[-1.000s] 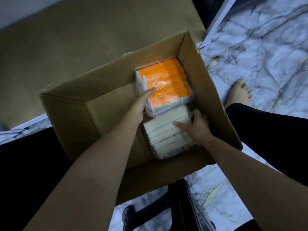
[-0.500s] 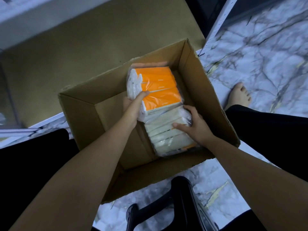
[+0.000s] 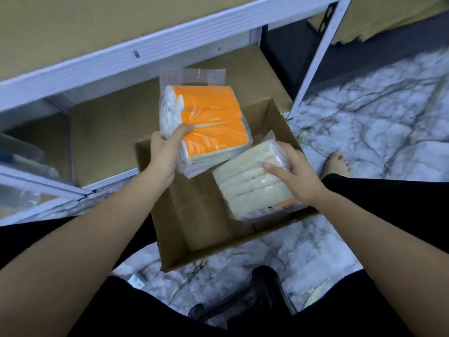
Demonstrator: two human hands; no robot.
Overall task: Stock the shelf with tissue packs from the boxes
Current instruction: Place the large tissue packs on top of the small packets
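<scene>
Both grips are closed on tissue packs: the left hand (image 3: 163, 154) clamps the near left corner of the orange tissue pack (image 3: 209, 125), thumb curled over its top face, while the right hand (image 3: 295, 175) curls its fingers round the right edge of the white tissue pack (image 3: 252, 183), thumb lying across the top.

Behind everything stands the white metal shelf (image 3: 150, 54), its horizontal beam running across the upper part of the view and a perforated upright at the right. Brown board decks show on the levels above and below that beam. Marble-patterned floor (image 3: 379, 122) spreads to the right and beneath the near edge of the view.

An open cardboard box (image 3: 194, 229) sits on the floor in front of the shelf, its brown bottom bare on the left. Held above the box's far side, the orange pack is clear of its walls, with its clear plastic handle flap pointing toward the shelf. Lower down, the white pack tilts over the box's right half, its far end just beside the orange pack.

A bare foot (image 3: 336, 164) rests on the floor right of the box, and a dark object (image 3: 257, 295), blurred, lies at the near edge.
</scene>
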